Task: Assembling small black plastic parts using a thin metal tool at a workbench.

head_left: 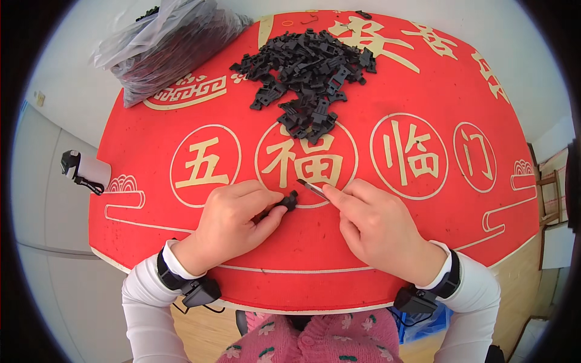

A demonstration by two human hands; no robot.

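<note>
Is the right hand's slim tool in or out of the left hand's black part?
Out: the red table cover shows between the slim tool and the black part.

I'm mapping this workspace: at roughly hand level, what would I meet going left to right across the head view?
White-and-black object → left hand → small black part → slim tool → right hand.

The tablecloth point(315, 289) is red with pale-gold characters point(203, 181), small pieces point(305, 54) black, knitwear point(354, 339) floral pink.
</note>
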